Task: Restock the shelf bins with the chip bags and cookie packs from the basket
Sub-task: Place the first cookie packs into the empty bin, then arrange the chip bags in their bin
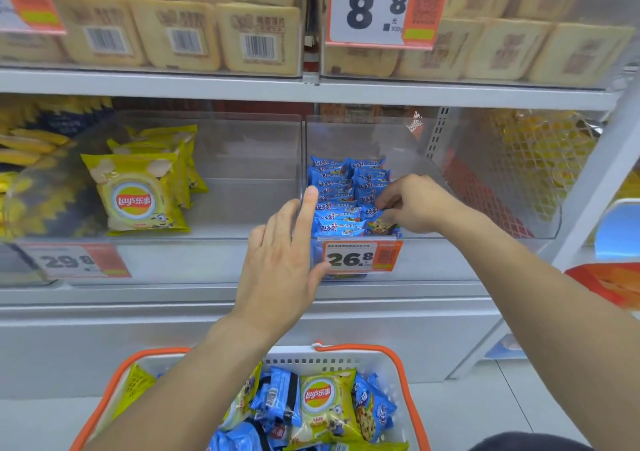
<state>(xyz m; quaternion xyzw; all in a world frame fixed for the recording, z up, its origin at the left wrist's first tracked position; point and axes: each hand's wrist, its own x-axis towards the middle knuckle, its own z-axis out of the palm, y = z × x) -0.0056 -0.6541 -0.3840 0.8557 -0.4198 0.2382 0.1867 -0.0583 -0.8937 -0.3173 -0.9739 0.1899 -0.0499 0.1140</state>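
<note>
Head view: left hand (280, 260) spread against bin wall (303, 159), right hand (415, 204) pinching a cookie pack (379, 220)

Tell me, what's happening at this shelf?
A person is restocking snacks. Their right hand is setting a blue cookie pack into the clear cookie bin, while the left hand rests open against that bin's front edge. The chip bin beside it holds a few yellow chip bags. The basket below still holds more of both.

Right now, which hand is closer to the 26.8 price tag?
Left. The left hand sits beside the 26.8 price tag, thumb nearly touching it; the right hand is above, among the blue cookie packs.
</note>
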